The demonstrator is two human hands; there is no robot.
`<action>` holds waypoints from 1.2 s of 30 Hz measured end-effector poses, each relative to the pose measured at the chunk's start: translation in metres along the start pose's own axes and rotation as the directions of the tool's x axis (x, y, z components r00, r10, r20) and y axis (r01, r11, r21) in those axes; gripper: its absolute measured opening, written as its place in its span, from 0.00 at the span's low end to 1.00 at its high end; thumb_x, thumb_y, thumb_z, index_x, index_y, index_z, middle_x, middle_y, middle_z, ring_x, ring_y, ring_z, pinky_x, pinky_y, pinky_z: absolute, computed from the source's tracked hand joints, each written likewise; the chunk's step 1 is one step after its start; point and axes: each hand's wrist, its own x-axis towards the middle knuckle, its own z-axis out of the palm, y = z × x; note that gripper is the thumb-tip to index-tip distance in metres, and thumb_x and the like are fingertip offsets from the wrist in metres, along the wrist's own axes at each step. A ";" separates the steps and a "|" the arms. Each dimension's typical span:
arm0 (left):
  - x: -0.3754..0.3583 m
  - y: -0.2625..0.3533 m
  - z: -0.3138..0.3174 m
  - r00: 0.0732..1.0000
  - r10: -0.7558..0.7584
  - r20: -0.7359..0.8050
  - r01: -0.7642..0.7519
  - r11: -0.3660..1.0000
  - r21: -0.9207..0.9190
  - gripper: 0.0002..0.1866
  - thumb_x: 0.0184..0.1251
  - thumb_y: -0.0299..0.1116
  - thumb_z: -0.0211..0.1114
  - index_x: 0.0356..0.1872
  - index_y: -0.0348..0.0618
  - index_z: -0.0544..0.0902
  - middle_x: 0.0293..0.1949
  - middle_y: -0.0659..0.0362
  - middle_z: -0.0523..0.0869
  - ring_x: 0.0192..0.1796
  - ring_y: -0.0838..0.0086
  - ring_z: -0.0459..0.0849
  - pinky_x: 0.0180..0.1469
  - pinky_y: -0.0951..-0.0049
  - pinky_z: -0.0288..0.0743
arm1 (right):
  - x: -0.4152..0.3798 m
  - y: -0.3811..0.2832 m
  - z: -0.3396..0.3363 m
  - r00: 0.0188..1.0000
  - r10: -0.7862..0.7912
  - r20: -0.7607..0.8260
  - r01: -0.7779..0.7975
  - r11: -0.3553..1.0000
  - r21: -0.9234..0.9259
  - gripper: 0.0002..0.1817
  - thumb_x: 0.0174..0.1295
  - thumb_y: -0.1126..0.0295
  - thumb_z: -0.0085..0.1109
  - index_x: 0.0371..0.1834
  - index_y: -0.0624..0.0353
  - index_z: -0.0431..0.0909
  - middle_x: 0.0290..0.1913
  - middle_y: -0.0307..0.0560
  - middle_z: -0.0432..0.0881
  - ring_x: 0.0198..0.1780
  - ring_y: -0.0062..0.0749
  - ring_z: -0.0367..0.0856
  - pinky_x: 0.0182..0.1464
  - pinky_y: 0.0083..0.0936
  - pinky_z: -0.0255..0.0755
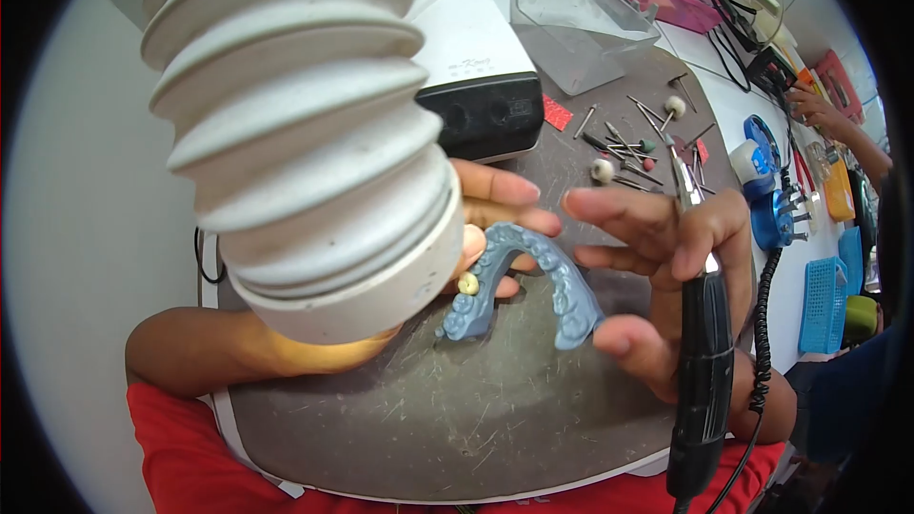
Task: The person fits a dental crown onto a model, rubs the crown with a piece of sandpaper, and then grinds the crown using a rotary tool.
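My left hand (497, 187) holds a blue-grey dental arch model (557, 290), thumb and fingers at its left side. On that side of the arch sits a yellowish tooth crown (467, 284). The wide white ribbed hose (314, 133) hides most of this hand. In my right hand (662, 286) is a black and silver handpiece (703, 362), slim tip pointing up and away from me, cord trailing from its lower end. The handpiece lies between index finger and thumb side, while the other fingers spread toward the model's right end.
Several burs and polishing bits (633, 148) lie on the brown tabletop (400, 438) beyond my hands. A white machine (486, 57) and a clear plastic tray (581, 24) stand behind. Right are a blue bur holder (776, 219), a blue basket (824, 305) and another person's hand (817, 109).
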 end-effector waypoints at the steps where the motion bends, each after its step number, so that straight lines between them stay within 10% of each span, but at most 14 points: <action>1: 0.000 -0.002 0.000 1.000 0.028 0.011 -0.028 1.000 -0.005 0.25 0.85 0.41 0.55 0.72 0.36 0.65 0.68 0.44 0.79 0.65 0.68 0.82 0.69 0.66 0.76 | 0.001 0.002 -0.001 0.999 -0.025 0.035 0.027 0.998 -0.060 0.39 0.55 0.58 0.84 0.51 0.46 0.55 0.67 0.71 0.77 0.69 0.52 0.80 0.61 0.34 0.82; 21: -0.002 -0.003 0.002 0.999 -0.027 0.029 0.028 0.997 -0.065 0.24 0.86 0.40 0.52 0.72 0.34 0.67 0.68 0.42 0.79 0.73 0.61 0.77 0.76 0.58 0.67 | 0.012 -0.020 0.002 0.929 -0.168 0.329 0.274 0.910 -0.310 0.43 0.47 0.61 0.89 0.51 0.45 0.56 0.60 0.69 0.83 0.55 0.49 0.84 0.44 0.33 0.81; 27: 0.001 0.006 0.014 0.996 -0.025 -0.085 0.024 1.000 -0.008 0.26 0.76 0.38 0.62 0.67 0.33 0.73 0.66 0.42 0.81 0.64 0.61 0.83 0.70 0.58 0.73 | 0.000 0.005 0.007 0.938 -0.320 0.133 0.345 0.899 -0.270 0.25 0.60 0.78 0.74 0.45 0.51 0.62 0.56 0.70 0.84 0.60 0.58 0.87 0.54 0.44 0.85; 29: 0.001 0.009 0.006 0.999 -0.008 -0.053 0.007 1.000 -0.011 0.26 0.74 0.38 0.64 0.67 0.33 0.73 0.65 0.42 0.81 0.62 0.63 0.84 0.69 0.59 0.74 | 0.003 0.014 0.018 0.914 -0.369 -0.170 0.343 0.925 -0.164 0.15 0.55 0.85 0.68 0.38 0.60 0.71 0.40 0.53 0.87 0.41 0.41 0.91 0.41 0.32 0.84; 36: 0.000 0.010 0.005 0.999 -0.024 -0.046 0.025 1.000 0.013 0.31 0.72 0.32 0.65 0.71 0.30 0.66 0.64 0.45 0.81 0.63 0.67 0.82 0.70 0.62 0.75 | 0.007 0.018 0.014 0.933 -0.188 -0.308 0.164 0.981 -0.103 0.15 0.59 0.83 0.65 0.43 0.61 0.69 0.44 0.51 0.85 0.44 0.35 0.90 0.43 0.30 0.82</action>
